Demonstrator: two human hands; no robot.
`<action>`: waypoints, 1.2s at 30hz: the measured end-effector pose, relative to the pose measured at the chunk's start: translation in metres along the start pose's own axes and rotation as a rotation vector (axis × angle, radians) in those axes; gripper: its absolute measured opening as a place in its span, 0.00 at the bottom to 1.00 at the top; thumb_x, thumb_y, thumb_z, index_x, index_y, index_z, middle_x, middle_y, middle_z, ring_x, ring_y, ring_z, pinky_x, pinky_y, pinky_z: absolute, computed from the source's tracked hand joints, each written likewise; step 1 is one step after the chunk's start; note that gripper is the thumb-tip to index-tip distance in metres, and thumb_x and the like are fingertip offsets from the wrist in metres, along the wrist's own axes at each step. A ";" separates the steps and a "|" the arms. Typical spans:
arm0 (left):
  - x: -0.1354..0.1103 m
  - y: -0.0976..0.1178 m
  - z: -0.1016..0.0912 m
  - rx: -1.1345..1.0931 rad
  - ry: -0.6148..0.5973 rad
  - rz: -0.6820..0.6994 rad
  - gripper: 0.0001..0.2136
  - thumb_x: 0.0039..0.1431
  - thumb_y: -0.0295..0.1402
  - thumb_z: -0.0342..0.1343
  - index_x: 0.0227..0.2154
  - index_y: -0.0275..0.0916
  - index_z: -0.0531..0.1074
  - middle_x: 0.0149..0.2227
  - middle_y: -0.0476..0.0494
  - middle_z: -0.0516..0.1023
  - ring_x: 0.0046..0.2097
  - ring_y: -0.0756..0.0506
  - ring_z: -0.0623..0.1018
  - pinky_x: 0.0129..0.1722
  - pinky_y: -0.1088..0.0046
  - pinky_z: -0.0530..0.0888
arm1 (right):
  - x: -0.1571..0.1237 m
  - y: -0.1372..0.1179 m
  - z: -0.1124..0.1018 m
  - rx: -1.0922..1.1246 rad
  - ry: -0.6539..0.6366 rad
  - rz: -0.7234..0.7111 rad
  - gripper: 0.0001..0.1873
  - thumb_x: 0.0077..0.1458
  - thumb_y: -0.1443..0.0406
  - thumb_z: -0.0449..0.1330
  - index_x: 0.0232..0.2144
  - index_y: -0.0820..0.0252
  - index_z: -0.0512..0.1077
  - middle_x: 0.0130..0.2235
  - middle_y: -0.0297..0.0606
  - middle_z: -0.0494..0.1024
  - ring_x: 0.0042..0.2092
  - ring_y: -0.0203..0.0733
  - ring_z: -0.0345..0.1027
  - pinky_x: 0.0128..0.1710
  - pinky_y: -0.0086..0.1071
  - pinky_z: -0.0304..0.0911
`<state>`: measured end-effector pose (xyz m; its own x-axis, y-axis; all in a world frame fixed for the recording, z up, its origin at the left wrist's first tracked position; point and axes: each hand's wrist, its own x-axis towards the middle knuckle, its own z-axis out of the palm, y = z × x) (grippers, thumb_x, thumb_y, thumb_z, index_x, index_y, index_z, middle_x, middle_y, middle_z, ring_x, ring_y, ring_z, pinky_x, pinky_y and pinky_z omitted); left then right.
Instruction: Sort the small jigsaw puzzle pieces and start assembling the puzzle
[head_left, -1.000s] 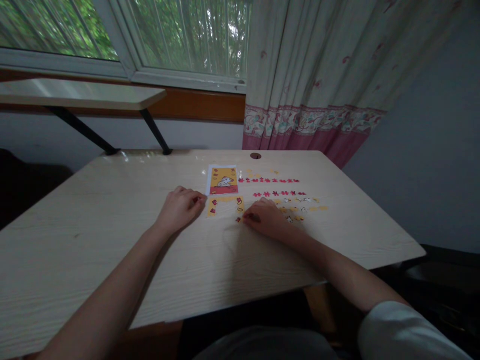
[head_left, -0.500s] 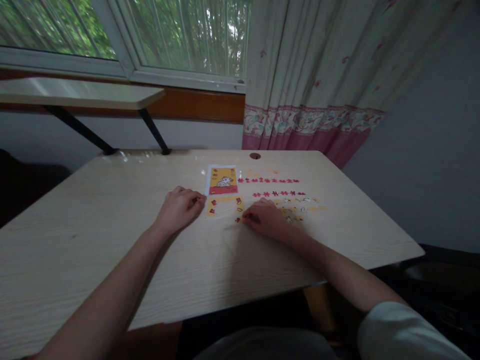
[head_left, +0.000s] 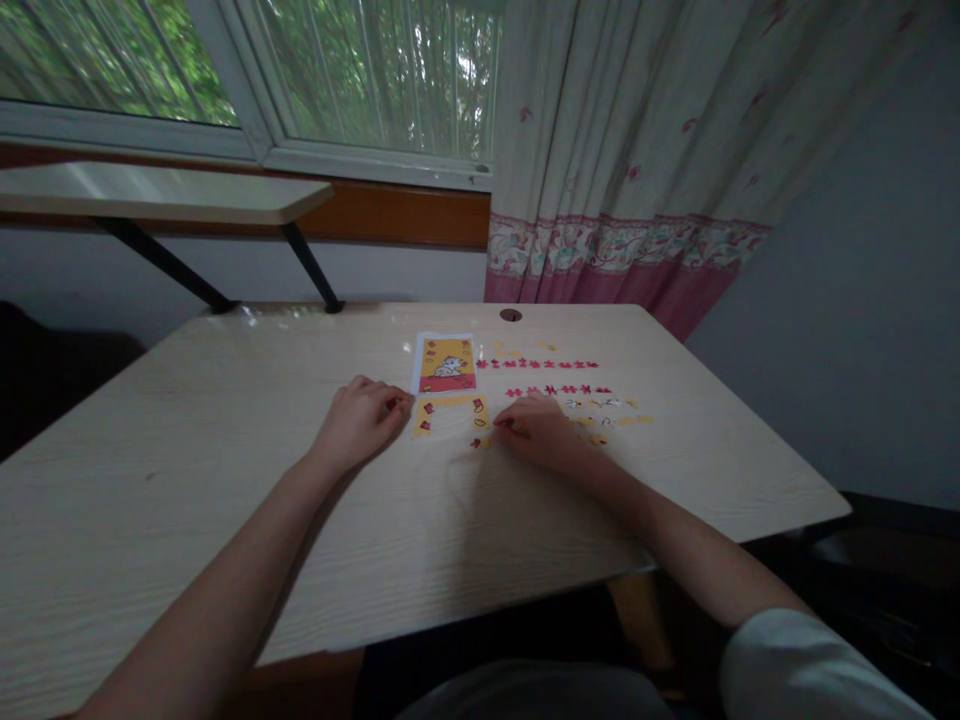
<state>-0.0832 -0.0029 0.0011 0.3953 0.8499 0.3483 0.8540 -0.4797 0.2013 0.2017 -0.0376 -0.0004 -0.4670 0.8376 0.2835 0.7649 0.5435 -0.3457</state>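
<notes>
A partly joined jigsaw puzzle (head_left: pixel 421 415), a yellow frame with red marks, lies below the reference picture (head_left: pixel 448 362) of a white cartoon animal on yellow and red. My left hand (head_left: pixel 361 420) rests on the table left of both, its fingers curled and thumb and forefinger together by the picture's lower corner. My right hand (head_left: pixel 536 430) is pinched just right of the puzzle's right side; whatever its fingertips may hold is too small to make out. Close to them lies a loose red-and-yellow puzzle piece (head_left: pixel 478 443). The right hand hides part of the loose pieces behind it.
Rows of red puzzle pieces (head_left: pixel 559 390) and yellow-and-white puzzle pieces (head_left: pixel 615 403) spread over the right of the table (head_left: pixel 225 480). A raised shelf (head_left: pixel 165 190) stands at the back left. A cable hole (head_left: pixel 511 315) is near the back edge, before a curtain (head_left: pixel 622 150).
My right hand has shifted slightly right, its fingertips off the loose red-and-yellow piece, which shows more fully. My left hand stays where it was.
</notes>
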 end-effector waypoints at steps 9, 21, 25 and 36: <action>0.000 0.008 0.003 -0.030 -0.003 0.076 0.13 0.59 0.35 0.47 0.32 0.38 0.75 0.34 0.41 0.79 0.36 0.42 0.72 0.39 0.63 0.66 | 0.001 0.001 -0.003 -0.012 -0.013 0.011 0.08 0.55 0.66 0.56 0.33 0.57 0.76 0.34 0.36 0.78 0.39 0.40 0.64 0.42 0.35 0.54; -0.006 0.063 0.008 -0.071 -0.189 0.349 0.11 0.60 0.30 0.46 0.37 0.40 0.74 0.32 0.43 0.74 0.38 0.42 0.68 0.37 0.64 0.64 | 0.016 0.028 -0.013 -0.069 0.046 0.093 0.09 0.55 0.63 0.56 0.32 0.58 0.77 0.35 0.37 0.79 0.38 0.40 0.65 0.43 0.35 0.54; -0.007 0.061 0.010 -0.130 -0.192 0.390 0.11 0.60 0.30 0.46 0.41 0.40 0.73 0.33 0.43 0.74 0.39 0.42 0.68 0.38 0.64 0.64 | 0.037 0.056 -0.028 -0.130 0.058 0.168 0.12 0.55 0.62 0.55 0.33 0.57 0.78 0.35 0.37 0.79 0.39 0.42 0.67 0.42 0.34 0.56; -0.008 0.062 0.009 -0.199 -0.230 0.455 0.11 0.61 0.31 0.46 0.39 0.40 0.74 0.31 0.44 0.73 0.37 0.43 0.68 0.40 0.63 0.63 | 0.088 0.093 -0.026 -0.265 0.000 0.308 0.12 0.54 0.63 0.56 0.35 0.57 0.78 0.37 0.44 0.79 0.41 0.46 0.69 0.42 0.36 0.59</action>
<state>-0.0305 -0.0378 0.0020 0.7927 0.5619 0.2362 0.5080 -0.8232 0.2536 0.2432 0.0857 0.0155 -0.1981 0.9589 0.2031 0.9569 0.2341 -0.1720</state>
